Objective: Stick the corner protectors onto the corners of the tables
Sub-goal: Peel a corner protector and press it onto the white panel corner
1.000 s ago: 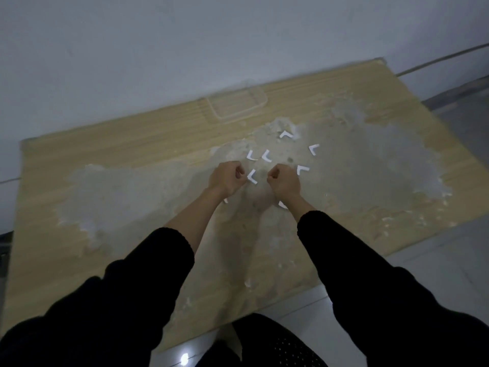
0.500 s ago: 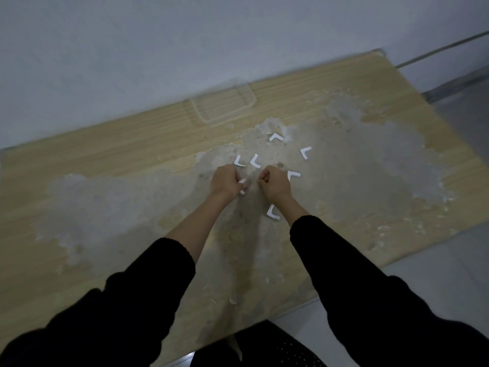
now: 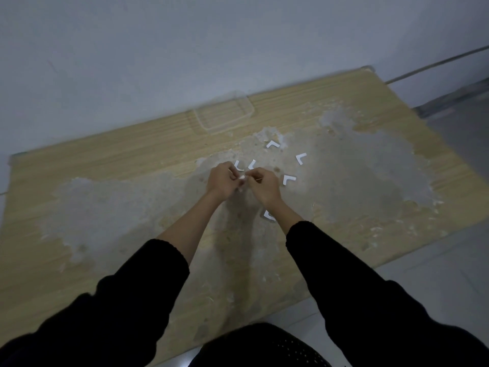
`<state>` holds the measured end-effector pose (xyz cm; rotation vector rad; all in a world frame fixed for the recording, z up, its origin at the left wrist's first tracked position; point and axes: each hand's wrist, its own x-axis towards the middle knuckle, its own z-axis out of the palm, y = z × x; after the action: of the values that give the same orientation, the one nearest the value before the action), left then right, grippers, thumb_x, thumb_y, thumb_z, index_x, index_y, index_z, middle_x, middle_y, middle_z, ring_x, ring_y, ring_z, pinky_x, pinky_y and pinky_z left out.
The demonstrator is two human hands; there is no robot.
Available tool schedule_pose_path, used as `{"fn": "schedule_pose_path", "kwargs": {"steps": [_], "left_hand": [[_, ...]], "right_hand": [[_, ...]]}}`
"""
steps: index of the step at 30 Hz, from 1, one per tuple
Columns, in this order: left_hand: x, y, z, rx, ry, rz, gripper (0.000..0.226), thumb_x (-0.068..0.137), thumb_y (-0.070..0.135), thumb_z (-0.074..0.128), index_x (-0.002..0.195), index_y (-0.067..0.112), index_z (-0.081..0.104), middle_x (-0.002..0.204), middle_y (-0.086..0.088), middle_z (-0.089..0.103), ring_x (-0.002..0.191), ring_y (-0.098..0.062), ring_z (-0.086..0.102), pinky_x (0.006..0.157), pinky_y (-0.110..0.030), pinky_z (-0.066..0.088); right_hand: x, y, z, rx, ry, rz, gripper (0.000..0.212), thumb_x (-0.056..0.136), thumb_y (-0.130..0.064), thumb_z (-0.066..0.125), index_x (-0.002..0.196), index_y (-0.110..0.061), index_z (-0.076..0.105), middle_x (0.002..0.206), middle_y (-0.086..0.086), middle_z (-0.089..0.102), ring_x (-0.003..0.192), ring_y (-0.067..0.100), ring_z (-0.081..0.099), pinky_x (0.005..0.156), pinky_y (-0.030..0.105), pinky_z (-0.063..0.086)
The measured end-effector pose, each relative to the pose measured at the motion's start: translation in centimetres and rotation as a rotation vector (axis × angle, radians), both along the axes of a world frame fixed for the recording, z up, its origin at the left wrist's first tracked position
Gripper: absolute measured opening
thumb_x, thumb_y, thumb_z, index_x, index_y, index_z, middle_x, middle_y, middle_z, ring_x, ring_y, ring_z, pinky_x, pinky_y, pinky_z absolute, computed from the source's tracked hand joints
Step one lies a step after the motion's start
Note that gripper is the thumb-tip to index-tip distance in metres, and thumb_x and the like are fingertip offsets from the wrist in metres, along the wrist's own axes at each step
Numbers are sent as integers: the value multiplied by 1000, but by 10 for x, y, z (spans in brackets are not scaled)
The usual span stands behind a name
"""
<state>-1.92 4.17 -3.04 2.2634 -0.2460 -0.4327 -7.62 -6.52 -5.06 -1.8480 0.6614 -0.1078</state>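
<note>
Both hands are meeting over the middle of the wooden table (image 3: pixel 111 165), whose veneer is peeling away in a wide grey patch. The left hand (image 3: pixel 221 181) and the right hand (image 3: pixel 264 185) are curling their fingers inward and pinching between them one small white corner protector (image 3: pixel 241 178) (only a sliver of it is showing between the fingertips), held just above the tabletop.

The other protectors are lying loose on the worn patch around the hands: two side by side just beyond the knuckles (image 3: pixel 239 165) (image 3: pixel 252 164), one farther back (image 3: pixel 272 144), one to the right of that (image 3: pixel 301 158), one just right of the right hand (image 3: pixel 288 179), and one beside the right wrist (image 3: pixel 268 215), partly hidden by the forearm.

A clear plastic tray (image 3: pixel 225 115) is sitting near the table's far edge, close to the grey wall (image 3: pixel 185 49). Black sleeves (image 3: pixel 132 300) are covering both forearms up to about mid-length.
</note>
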Motion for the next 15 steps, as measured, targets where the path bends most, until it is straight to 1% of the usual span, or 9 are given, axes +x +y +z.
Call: {"fn": "schedule_pose_path", "kwargs": {"steps": [2,3,4,6,9,11,12,14,15], "left_hand": [[-3,0,3,-27,-31,11,35,79,9,73,58,23,49,65,-10,62,56,-16,57,58,-21,48],[-4,1,4,-51,-34,12,35,79,7,72,58,22,49,66,-13,63,53,-13,56,57,-21,48],[-4,2,5,-71,-27,12,34,79,6,73,58,21,50,66,-16,65,51,-11,56,57,-24,51],[-6,5,8,-86,-25,23,33,78,3,73,58,19,51,65,-16,65,47,-9,57,56,-27,53],[-5,12,9,-113,10,61,33,77,-2,72,57,16,52,58,-9,60,39,-3,55,48,-23,51],[-5,17,11,-126,44,85,32,76,-3,72,57,14,52,54,-5,58,34,-1,55,42,-18,50],[-5,19,14,-135,72,96,31,75,-3,73,57,13,53,54,-5,58,33,0,55,41,-16,49],[-5,23,17,-160,120,127,29,76,-3,72,58,12,54,57,-8,60,36,-1,57,43,-17,52],[-5,24,18,-177,156,150,26,77,-2,70,59,11,56,61,-11,62,43,-6,62,49,-21,55]], "right_hand": [[-2,6,3,26,-48,-12,17,83,-1,61,96,2,71,95,20,73,91,28,68,83,37,53],[-2,9,4,33,-64,-29,15,82,0,63,94,2,72,91,22,73,88,30,69,82,40,54],[-1,10,3,36,-67,-48,14,80,0,64,92,2,73,88,22,73,86,32,70,81,43,56],[0,14,4,15,-64,-71,14,78,-1,65,88,-1,75,82,21,74,81,31,70,76,46,57],[1,22,8,-67,-19,-68,15,76,-5,64,83,-9,77,78,16,74,73,23,67,69,40,54],[0,28,13,-144,16,-49,14,77,-8,63,82,-10,76,79,14,74,78,26,69,66,35,51],[0,30,16,-181,25,-38,14,78,-10,62,82,-10,76,81,13,74,80,27,68,67,35,52],[1,34,18,-208,26,-30,14,80,-11,60,84,-9,74,84,13,74,82,28,68,70,37,53],[3,35,17,-192,23,-38,14,81,-10,60,85,-7,74,84,14,74,82,28,68,70,38,54]]}}
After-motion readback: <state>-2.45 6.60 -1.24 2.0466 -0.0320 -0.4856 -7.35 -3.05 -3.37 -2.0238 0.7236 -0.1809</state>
